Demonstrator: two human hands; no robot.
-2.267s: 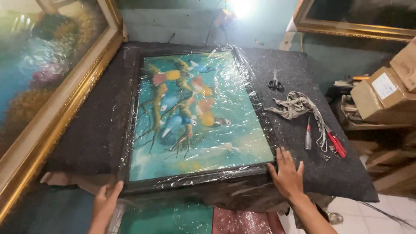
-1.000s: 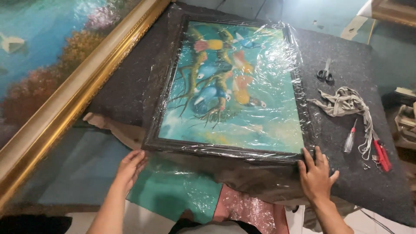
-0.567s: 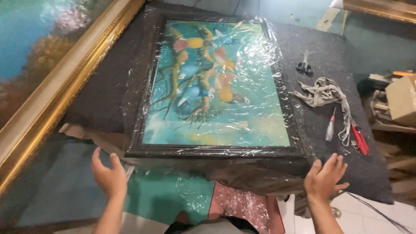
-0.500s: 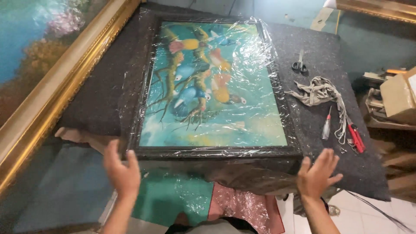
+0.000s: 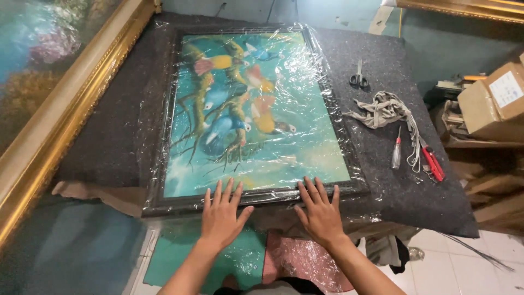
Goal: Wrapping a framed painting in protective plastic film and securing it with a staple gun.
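Biggest first: one dark felt-covered table fills the view, with a broad bare strip on the left side of the painting and a narrower one on the right. On it lies one framed painting, wrapped in clear plastic film, flat and face up, its long axis running away from the person, its near short edge right at the table's front edge. One large gold-framed picture leans close along the table's left side, so there is little room there. To the right, past the table's edge, one cardboard box. Smaller now: one tangle of grey strap, one pair of scissors, one red utility knife, one screwdriver, all on the right strip. Two hands: left hand and right hand both lie flat, fingers spread, pressing the frame's near edge, gripping nothing.
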